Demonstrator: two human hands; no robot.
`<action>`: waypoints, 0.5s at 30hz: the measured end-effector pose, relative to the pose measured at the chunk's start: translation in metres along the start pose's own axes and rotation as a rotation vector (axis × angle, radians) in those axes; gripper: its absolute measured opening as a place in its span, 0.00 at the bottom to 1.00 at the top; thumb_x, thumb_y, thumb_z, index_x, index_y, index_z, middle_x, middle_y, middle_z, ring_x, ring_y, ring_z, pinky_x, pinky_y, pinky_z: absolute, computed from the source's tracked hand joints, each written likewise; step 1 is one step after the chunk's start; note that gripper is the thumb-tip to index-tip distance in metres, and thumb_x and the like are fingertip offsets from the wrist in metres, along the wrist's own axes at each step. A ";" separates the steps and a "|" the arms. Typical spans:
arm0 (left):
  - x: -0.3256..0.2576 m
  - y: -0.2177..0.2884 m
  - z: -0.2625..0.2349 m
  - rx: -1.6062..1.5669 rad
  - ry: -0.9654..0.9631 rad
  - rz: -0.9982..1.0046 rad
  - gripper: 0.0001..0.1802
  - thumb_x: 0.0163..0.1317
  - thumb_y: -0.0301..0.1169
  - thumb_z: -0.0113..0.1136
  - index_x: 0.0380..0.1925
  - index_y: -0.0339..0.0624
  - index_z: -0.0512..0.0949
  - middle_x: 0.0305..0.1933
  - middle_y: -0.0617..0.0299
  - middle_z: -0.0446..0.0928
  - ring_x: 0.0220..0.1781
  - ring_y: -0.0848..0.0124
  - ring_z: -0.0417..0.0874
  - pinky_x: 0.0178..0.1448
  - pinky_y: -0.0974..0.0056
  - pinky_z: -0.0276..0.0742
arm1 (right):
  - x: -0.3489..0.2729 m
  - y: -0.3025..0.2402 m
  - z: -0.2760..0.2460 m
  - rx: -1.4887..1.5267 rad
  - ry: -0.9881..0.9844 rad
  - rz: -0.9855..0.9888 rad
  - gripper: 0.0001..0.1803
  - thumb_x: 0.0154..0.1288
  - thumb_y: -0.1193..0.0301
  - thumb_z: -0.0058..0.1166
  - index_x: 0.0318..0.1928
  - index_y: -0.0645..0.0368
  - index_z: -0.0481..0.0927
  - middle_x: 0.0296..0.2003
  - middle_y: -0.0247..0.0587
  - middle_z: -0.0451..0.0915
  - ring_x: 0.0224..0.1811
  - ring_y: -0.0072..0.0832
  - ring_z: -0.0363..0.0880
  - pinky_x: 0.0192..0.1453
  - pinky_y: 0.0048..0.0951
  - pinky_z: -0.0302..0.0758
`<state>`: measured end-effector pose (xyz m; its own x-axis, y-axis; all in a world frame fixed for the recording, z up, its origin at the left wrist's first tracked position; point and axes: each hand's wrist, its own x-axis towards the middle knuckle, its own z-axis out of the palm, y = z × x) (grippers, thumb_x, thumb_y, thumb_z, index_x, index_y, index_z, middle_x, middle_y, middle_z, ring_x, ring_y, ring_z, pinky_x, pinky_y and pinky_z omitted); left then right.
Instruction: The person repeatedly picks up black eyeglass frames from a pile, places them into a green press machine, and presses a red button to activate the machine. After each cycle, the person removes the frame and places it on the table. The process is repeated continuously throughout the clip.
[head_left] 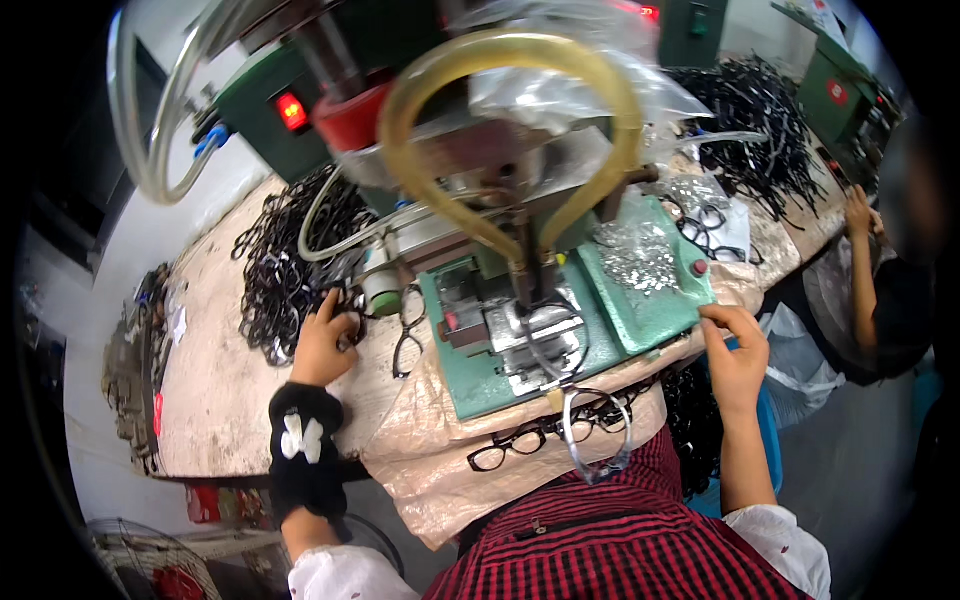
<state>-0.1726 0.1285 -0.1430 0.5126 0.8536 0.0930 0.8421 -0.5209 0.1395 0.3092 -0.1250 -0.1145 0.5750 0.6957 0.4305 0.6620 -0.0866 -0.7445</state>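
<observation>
My left hand (325,345) is over the near edge of a pile of black eyeglass frames (285,270), its index finger stretched out and the others bent. It touches the frames there, and no hold on one can be seen. My right hand (735,350) has its fingertips at the corner of the green tray (625,325), thumb apart. Small shiny metal pieces (640,262) lie in that tray. Between my hands stands a green bench machine (480,395) with a metal fixture. A clear greyish eyeglass frame (628,440) hangs at its front edge, above black frames (520,440) on brown wrapping.
A thick yellowish hose (395,105) loops over the machine. One black frame (405,350) and a green-white bottle (381,290) stand near its left side. Another black pile (755,135) lies at the far right. A co-worker's arm (862,270) is at the right.
</observation>
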 end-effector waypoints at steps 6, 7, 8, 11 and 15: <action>0.006 0.025 0.012 0.057 0.169 0.202 0.13 0.46 0.18 0.56 0.34 0.39 0.77 0.41 0.48 0.74 0.40 0.46 0.73 0.44 0.47 0.71 | 0.042 -0.099 0.029 0.423 -0.309 -0.249 0.10 0.56 0.78 0.63 0.41 0.61 0.86 0.38 0.43 0.86 0.42 0.32 0.84 0.51 0.32 0.77; 0.004 0.029 0.012 0.033 0.224 0.171 0.13 0.48 0.18 0.56 0.36 0.38 0.76 0.42 0.47 0.75 0.41 0.46 0.73 0.44 0.48 0.71 | 0.048 -0.107 0.047 0.537 -0.320 -0.232 0.14 0.56 0.78 0.64 0.45 0.61 0.85 0.40 0.41 0.86 0.43 0.30 0.84 0.52 0.31 0.77; 0.010 0.033 0.020 -0.004 0.282 0.157 0.13 0.49 0.17 0.57 0.38 0.36 0.75 0.42 0.46 0.75 0.41 0.45 0.74 0.45 0.48 0.72 | 0.047 -0.104 0.071 0.659 -0.274 -0.138 0.18 0.56 0.78 0.64 0.50 0.64 0.82 0.41 0.40 0.85 0.43 0.27 0.83 0.53 0.29 0.76; -0.009 0.073 0.014 -0.451 0.624 0.000 0.14 0.61 0.18 0.58 0.48 0.33 0.73 0.48 0.47 0.77 0.45 0.55 0.81 0.51 0.59 0.78 | 0.043 -0.118 0.087 0.772 -0.343 -0.023 0.22 0.58 0.79 0.63 0.54 0.67 0.78 0.40 0.37 0.82 0.42 0.22 0.80 0.53 0.25 0.75; -0.035 0.171 -0.052 -1.147 0.855 0.071 0.11 0.67 0.22 0.57 0.49 0.37 0.72 0.47 0.52 0.77 0.42 0.67 0.80 0.46 0.63 0.82 | 0.028 -0.116 0.088 0.903 -0.291 0.059 0.24 0.58 0.81 0.62 0.56 0.67 0.75 0.38 0.35 0.81 0.42 0.18 0.79 0.52 0.22 0.74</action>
<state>-0.0552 0.0092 -0.0713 -0.0566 0.7741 0.6305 0.0101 -0.6311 0.7757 0.2063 -0.0325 -0.0607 0.3727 0.8689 0.3259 -0.0565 0.3718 -0.9266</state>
